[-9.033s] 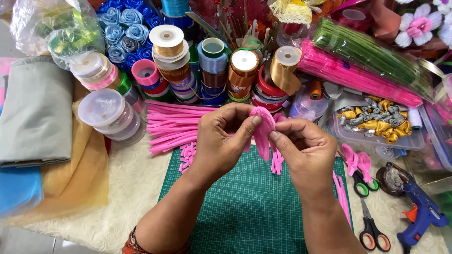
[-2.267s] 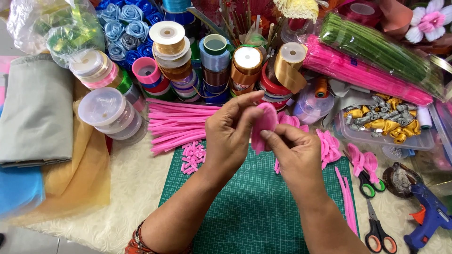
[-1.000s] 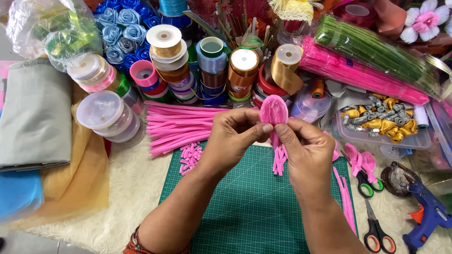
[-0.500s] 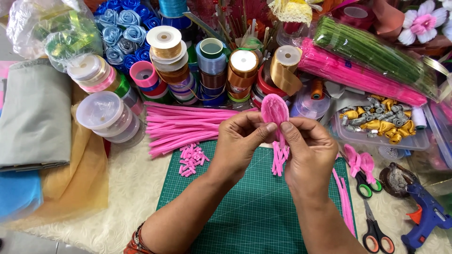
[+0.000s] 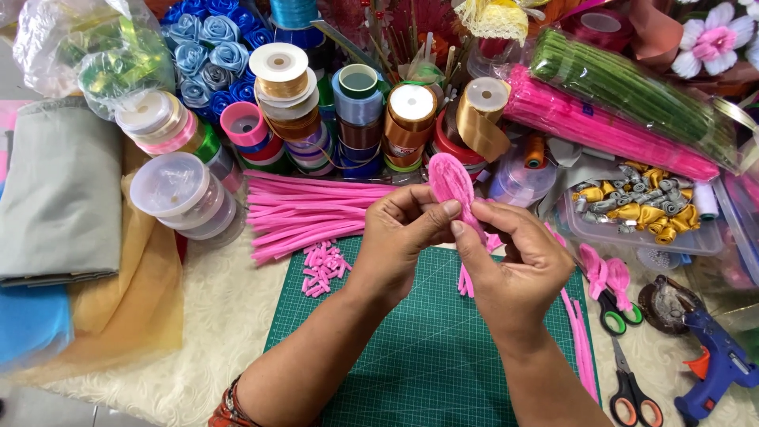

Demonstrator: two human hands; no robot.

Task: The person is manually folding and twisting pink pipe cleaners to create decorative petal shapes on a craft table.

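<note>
My two arms came up over the green cutting mat [image 5: 427, 348]. My left hand [image 5: 399, 241] and my right hand [image 5: 514, 265] met above it. Both were pinched tight on one pink fuzzy petal [image 5: 451, 180]. The petal stood up between my fingertips, and its loose stem ends [image 5: 466, 278] hung down under my right hand.

I thought my grip was the weak spot. I only held the thin bottom part. If I pinched too softly there, the petal could spring open and lose its round shape. If I squeezed too hard, the wire inside could bend the wrong way and make a kink.

The little cut pink bits [image 5: 322, 267] lay just beside my left wrist, on the edge of the mat. A bump from my arm could scatter them into the white fluffy cloth [image 5: 213, 332], and they would be hard to pick out.

On my right lay the green scissors [image 5: 613, 312] and the blue glue gun [image 5: 715, 368]. Swinging my elbow out could knock them.

Farther off was the pile of pink fuzzy sticks [image 5: 304, 213], and behind it the ribbon rolls [image 5: 356, 111] stood stacked close together. If I lifted the petal too far forward, I could tip a roll over.
</note>
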